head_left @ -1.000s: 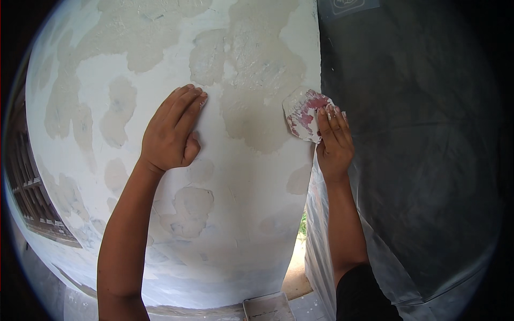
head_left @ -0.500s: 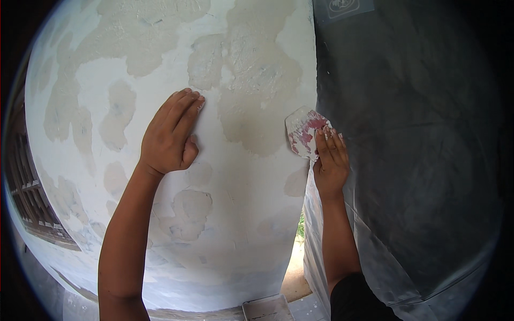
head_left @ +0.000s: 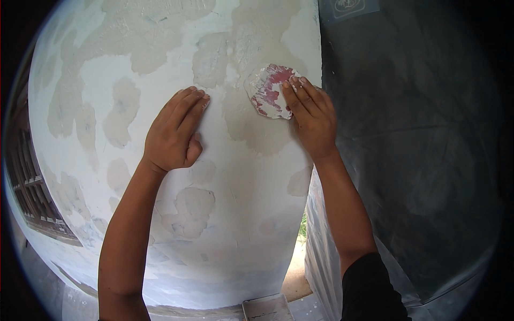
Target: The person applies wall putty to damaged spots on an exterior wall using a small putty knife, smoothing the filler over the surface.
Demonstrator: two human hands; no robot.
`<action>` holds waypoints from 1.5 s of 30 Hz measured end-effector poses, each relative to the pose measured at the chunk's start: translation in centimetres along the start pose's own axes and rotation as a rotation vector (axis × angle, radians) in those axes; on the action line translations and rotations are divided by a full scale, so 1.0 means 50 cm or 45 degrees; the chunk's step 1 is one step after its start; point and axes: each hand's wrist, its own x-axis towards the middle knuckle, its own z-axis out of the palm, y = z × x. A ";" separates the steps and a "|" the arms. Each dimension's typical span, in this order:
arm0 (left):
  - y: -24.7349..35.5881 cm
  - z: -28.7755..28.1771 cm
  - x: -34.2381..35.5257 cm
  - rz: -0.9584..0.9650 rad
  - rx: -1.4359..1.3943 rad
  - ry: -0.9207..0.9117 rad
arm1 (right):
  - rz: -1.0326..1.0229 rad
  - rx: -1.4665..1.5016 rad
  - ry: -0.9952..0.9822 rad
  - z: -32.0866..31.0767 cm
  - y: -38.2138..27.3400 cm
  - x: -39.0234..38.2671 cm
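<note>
Patches of grey-beige filler cover the white wall (head_left: 251, 208) in front of me. My left hand (head_left: 175, 131) lies against its middle with the fingers stretched out together and the thumb bent. Nothing shows in that hand. To the right, my right hand (head_left: 311, 115) holds a flat, roundish red piece caked with white putty (head_left: 270, 92). Its fingers press on the piece's right side, and the thumb is hidden. The piece lies over a large filler patch (head_left: 257, 128) near the wall's right edge; whether its whole face touches the wall, I cannot tell.
A dark plastic sheet (head_left: 417, 134) hangs right of the wall, with a clear, crumpled part (head_left: 323, 251) lower down. A barred brown window (head_left: 35, 187) is at the far left. A shallow tray (head_left: 267, 309) sits at the wall's foot.
My right hand has moved up and to the left, carrying the flat red-and-white piece from the wall's right edge onto the filler patch. The left hand stays in nearly the same place.
</note>
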 end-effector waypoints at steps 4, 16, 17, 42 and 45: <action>-0.003 0.004 -0.009 -0.012 0.002 0.008 | 0.068 -0.082 0.000 -0.031 0.007 -0.075; 0.001 0.001 0.000 -0.016 -0.009 0.008 | 0.049 0.022 0.051 0.004 0.016 0.027; 0.000 0.002 0.000 -0.011 -0.012 0.007 | 0.053 0.017 0.051 -0.001 0.016 0.012; -0.003 0.005 -0.009 -0.016 0.020 0.023 | 0.278 -0.112 0.054 -0.064 -0.009 -0.105; -0.002 0.004 -0.005 -0.015 0.017 0.030 | 0.217 -0.120 0.108 -0.029 0.015 -0.043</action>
